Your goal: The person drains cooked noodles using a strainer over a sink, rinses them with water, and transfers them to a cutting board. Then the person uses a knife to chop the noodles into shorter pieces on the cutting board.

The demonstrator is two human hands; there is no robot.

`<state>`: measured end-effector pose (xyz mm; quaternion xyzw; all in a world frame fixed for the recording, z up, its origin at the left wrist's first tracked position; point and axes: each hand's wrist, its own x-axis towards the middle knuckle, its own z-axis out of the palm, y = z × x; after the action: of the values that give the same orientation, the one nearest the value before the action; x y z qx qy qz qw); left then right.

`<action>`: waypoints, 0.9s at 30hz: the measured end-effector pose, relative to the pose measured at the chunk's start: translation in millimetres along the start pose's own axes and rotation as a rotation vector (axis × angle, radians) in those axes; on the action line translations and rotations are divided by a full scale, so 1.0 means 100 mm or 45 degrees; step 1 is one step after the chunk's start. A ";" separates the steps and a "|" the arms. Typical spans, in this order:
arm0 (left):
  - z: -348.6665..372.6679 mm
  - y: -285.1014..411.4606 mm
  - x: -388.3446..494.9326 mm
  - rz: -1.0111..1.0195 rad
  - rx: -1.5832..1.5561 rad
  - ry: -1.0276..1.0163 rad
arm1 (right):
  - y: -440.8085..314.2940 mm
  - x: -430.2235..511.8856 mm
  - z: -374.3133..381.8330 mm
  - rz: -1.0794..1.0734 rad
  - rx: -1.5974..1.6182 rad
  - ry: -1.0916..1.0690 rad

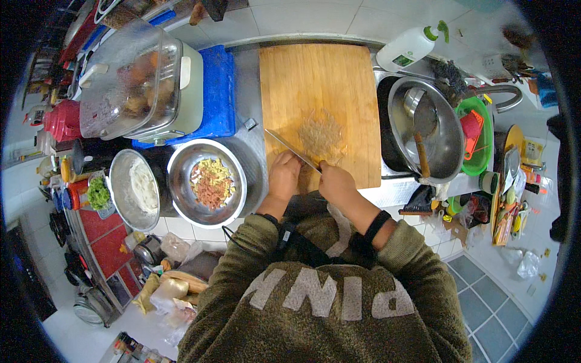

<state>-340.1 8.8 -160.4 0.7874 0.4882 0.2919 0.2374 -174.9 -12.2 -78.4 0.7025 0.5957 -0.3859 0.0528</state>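
Note:
A wooden cutting board point(320, 77) lies before me, with a pile of chopped translucent strands point(320, 134), resembling glass noodles, on its nearer half. My right hand point(337, 181) grips the handle of a kitchen knife point(290, 147). Its blade slants to the far left across the board, on the near side of the pile. Beside the blade, my left hand point(283, 174) rests at the board's near edge with curled fingers, holding down more strands point(307, 176). The fingers partly cover this bunch.
Left of the board stand a steel bowl point(176, 183) of diced pink and yellow food, a bowl of white dough or flour point(119, 195), and a lidded steamer point(193, 90). On the right, a sink holds a large steel basin point(447, 154) with a ladle point(422, 156). A pump bottle point(404, 47) stands behind.

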 end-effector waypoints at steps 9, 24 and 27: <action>0.08 -0.09 0.01 0.003 -0.048 0.047 | 0.05 0.23 0.00 -0.145 0.106 0.203; -0.12 0.01 0.03 0.004 0.059 -0.012 | 0.11 -0.07 0.06 -0.065 0.033 -0.008; -0.08 -0.04 0.02 0.031 -0.018 -0.080 | 0.05 0.05 0.08 -0.049 0.025 -0.012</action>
<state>-347.6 12.5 -156.6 0.8004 0.4687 0.2734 0.2546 -174.6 -13.8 -89.5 0.6896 0.6050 -0.3959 0.0411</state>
